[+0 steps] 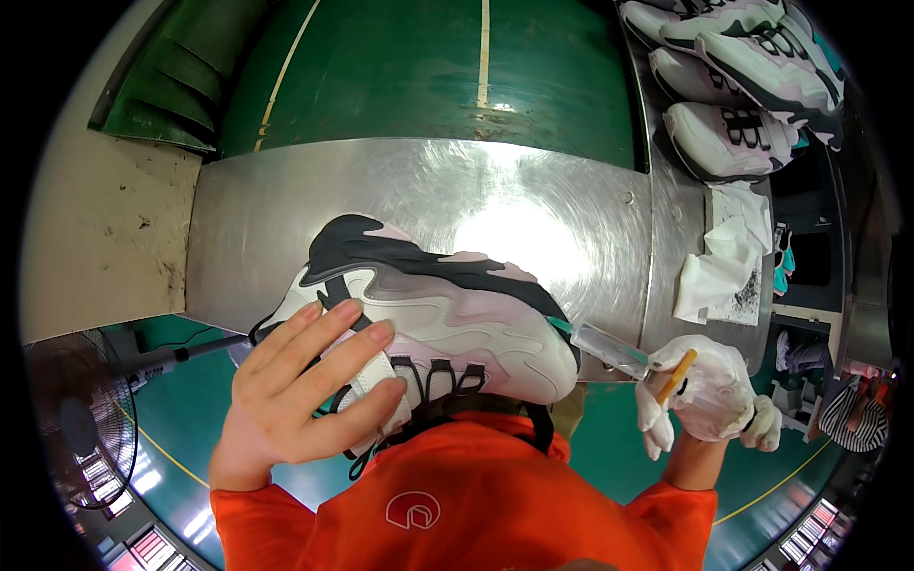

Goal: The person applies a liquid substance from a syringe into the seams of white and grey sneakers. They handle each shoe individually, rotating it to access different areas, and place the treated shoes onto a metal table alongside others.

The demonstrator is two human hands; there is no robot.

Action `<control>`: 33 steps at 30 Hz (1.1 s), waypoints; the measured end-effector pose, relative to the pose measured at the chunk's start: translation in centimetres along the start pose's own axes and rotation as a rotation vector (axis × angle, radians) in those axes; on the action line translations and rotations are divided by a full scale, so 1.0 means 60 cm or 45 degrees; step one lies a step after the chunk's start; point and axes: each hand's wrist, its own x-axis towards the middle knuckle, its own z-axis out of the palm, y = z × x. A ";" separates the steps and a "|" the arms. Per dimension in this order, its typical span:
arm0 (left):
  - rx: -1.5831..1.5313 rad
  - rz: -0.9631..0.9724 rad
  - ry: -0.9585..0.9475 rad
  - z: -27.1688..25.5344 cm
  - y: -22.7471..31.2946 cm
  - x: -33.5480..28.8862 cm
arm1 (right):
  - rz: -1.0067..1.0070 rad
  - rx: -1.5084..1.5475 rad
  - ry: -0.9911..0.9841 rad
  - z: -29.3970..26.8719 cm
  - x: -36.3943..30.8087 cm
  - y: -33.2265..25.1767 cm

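A chunky white, pale pink and dark grey sneaker (457, 328) lies on its side at the near edge of the metal worktop, its sole facing away from me and its black laces toward me. My bare left hand (305, 381) holds it by the heel and collar, fingers laid across the side. In a white glove, my right hand (700, 390) grips a clear syringe (609, 350) with a thin teal tip. That tip touches or nearly touches the sneaker's toe where upper meets sole. A yellow-orange stick (677, 375) also shows between the gloved fingers; its kind is unclear.
The metal worktop (257, 219) adjoins a green conveyor belt (409, 76) on the far side. Several similar sneakers (728, 138) are piled at the far right, above crumpled white paper (719, 266). A black fan (81, 419) stands at left. Another person (857, 414) is at far right.
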 end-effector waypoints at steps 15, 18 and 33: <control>0.204 -0.117 -0.001 0.036 0.099 -0.033 | -0.589 0.149 0.132 -0.043 -0.050 0.110; 0.199 -0.156 0.001 0.040 0.112 -0.032 | -0.678 0.172 0.144 -0.020 -0.037 0.110; 0.204 -0.103 0.099 0.057 0.115 -0.034 | -0.597 0.751 0.273 0.034 -0.093 0.200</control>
